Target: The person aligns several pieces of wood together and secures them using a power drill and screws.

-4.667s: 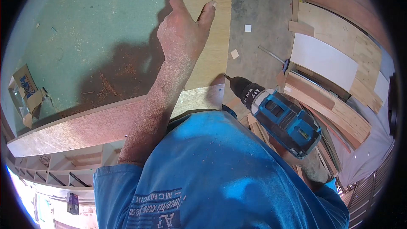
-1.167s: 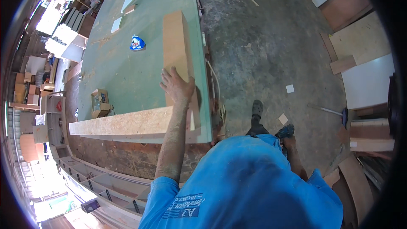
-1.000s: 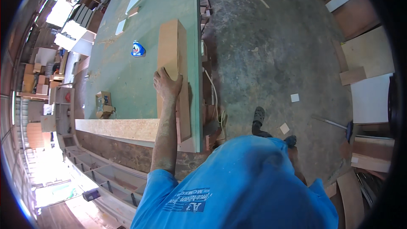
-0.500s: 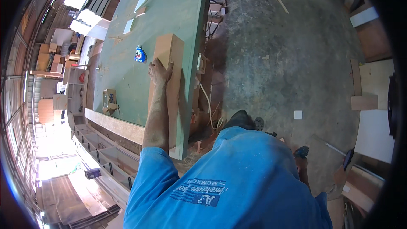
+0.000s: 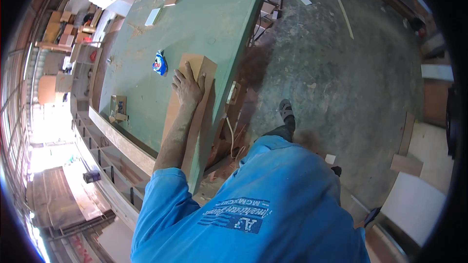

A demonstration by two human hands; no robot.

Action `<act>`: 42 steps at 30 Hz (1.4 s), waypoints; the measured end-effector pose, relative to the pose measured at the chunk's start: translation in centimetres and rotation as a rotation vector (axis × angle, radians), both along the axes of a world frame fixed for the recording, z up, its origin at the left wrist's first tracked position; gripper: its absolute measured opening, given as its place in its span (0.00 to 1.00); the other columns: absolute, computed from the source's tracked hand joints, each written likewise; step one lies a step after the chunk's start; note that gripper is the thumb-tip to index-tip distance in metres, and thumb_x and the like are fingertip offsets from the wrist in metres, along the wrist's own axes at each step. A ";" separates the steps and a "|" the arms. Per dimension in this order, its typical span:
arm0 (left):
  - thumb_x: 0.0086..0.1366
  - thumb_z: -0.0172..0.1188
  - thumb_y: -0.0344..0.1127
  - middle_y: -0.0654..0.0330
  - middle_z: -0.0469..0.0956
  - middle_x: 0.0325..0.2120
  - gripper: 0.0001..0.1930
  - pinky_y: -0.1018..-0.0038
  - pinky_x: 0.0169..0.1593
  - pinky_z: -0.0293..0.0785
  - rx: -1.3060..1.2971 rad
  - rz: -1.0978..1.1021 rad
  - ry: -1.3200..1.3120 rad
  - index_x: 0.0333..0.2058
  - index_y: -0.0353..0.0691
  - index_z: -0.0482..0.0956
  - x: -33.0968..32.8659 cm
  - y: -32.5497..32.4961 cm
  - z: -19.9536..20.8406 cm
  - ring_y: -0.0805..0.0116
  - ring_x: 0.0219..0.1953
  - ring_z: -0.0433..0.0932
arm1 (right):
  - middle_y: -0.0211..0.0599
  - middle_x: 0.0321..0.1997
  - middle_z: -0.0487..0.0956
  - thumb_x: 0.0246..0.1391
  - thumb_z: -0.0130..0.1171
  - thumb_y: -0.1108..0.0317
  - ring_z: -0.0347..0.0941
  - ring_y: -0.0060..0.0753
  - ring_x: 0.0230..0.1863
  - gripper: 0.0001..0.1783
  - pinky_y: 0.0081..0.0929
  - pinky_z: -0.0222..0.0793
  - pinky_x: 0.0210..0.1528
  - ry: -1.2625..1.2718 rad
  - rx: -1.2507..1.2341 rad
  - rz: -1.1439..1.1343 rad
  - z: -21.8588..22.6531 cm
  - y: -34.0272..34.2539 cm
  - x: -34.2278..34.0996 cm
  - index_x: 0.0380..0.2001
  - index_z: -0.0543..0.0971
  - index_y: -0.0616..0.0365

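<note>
My left hand (image 5: 189, 87) lies on top of a long brown wooden beam or boxed panel (image 5: 171, 112), its fingers spread over the upper face near the far end. The beam lies lengthwise along the right edge of a green-topped workbench (image 5: 209, 24). Just left of that hand, a small blue-and-white packet (image 5: 159, 63) rests on the bench. Of my right hand (image 5: 359, 225) only a sliver of skin shows beside the blue shirt at the lower right. Its fingers are hidden, and whatever they may hold cannot be made out.
A small open box (image 5: 118, 108) sits at the bench's near left. White offcuts (image 5: 152, 17) lie farther up. Scrap wood (image 5: 278, 7) is heaped beside the bench, and a thin strip (image 5: 346, 19) lies on the concrete floor. White panels (image 5: 414, 207) stand at the right.
My view has turned, and one foot has stepped forward on the floor. My left hand stays on the beam, its fingers more spread. My right arm has dropped mostly out of sight.
</note>
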State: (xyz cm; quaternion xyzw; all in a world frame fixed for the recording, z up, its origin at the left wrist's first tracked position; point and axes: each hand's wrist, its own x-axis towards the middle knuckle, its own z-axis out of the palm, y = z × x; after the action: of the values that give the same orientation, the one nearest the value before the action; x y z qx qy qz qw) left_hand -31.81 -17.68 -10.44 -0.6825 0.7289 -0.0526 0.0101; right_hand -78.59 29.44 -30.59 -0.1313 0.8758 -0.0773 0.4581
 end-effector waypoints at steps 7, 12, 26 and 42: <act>0.75 0.45 0.65 0.25 0.49 0.72 0.43 0.36 0.72 0.49 0.018 0.064 -0.027 0.78 0.47 0.43 0.2 0.0 0.1 0.23 0.72 0.53 | 0.52 0.39 0.87 0.45 0.70 0.56 0.84 0.53 0.41 0.23 0.45 0.79 0.42 -0.027 -0.023 0.167 0.7 -14.5 -6.1 0.41 0.86 0.63; 0.74 0.48 0.63 0.27 0.46 0.73 0.43 0.36 0.75 0.42 0.059 0.155 0.044 0.78 0.51 0.45 -0.9 0.1 0.6 0.25 0.76 0.45 | 0.50 0.38 0.87 0.45 0.71 0.59 0.84 0.51 0.40 0.23 0.44 0.79 0.41 -0.030 -0.033 0.330 1.1 -24.7 -9.9 0.42 0.86 0.63; 0.68 0.59 0.63 0.42 0.47 0.77 0.50 0.42 0.77 0.43 -0.211 0.754 0.110 0.76 0.39 0.49 -8.8 -0.3 -1.1 0.40 0.79 0.44 | 0.46 0.36 0.87 0.43 0.73 0.66 0.85 0.45 0.36 0.22 0.43 0.79 0.37 -0.053 -0.050 1.165 5.1 -58.0 -16.4 0.44 0.85 0.62; 0.71 0.58 0.53 0.32 0.45 0.75 0.47 0.51 0.78 0.45 -1.060 1.627 0.982 0.73 0.22 0.48 -13.5 -1.1 -1.8 0.39 0.78 0.45 | 0.37 0.33 0.86 0.41 0.76 0.76 0.81 0.31 0.26 0.23 0.34 0.77 0.28 -0.407 -0.133 1.689 29.7 -80.2 -2.8 0.44 0.83 0.62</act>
State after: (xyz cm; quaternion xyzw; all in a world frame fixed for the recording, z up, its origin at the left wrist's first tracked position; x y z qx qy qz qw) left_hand -45.36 -18.74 -12.25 -0.8250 -0.1321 -0.0593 -0.5463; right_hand -81.41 -50.73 -0.85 -0.7470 0.3800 0.2155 0.5012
